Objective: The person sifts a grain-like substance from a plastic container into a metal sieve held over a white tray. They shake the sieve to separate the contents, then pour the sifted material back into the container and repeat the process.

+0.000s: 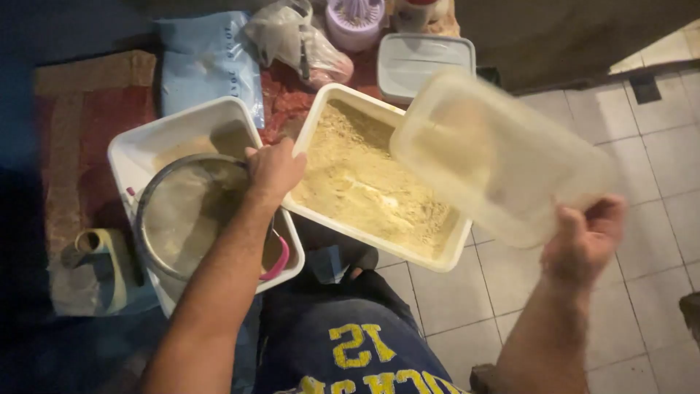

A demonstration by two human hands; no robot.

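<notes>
My left hand grips the rim of a round metal sieve with a pink handle, which rests over a white rectangular tub holding some pale flour. My right hand holds a clear plastic container, tilted above the right end of a second white tub filled with coarse yellowish flour. The container is blurred and some flour shows inside it.
Behind the tubs lie a light blue bag, a crumpled plastic bag, a clear lid and a lilac juicer. A red-brown mat lies on the left, a rolled sack near it. Grey floor tiles spread to the right.
</notes>
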